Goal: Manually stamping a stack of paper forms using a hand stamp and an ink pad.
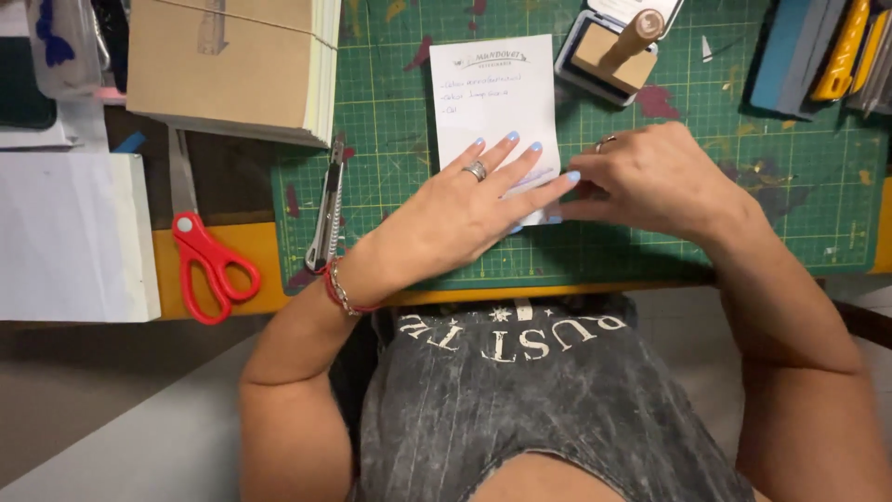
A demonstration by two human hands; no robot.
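A green cutting mat covers the worktop, with a white printed sheet lying on it. The left hand presses flat on the sheet, fingers spread apart. The right hand curls at the sheet's lower right edge; its grip cannot be told. A utility knife lies left.

The mat lies on the table. A sheet of paper lies on the mat, near its middle. The left hand lies flat on the near end of the paper. The right hand touches the paper's near right corner. A stamp sits on the mat behind and right of the paper. A knife lies at the mat's left edge. Scissors lie left of the mat. A stack of paper sits behind the knife.
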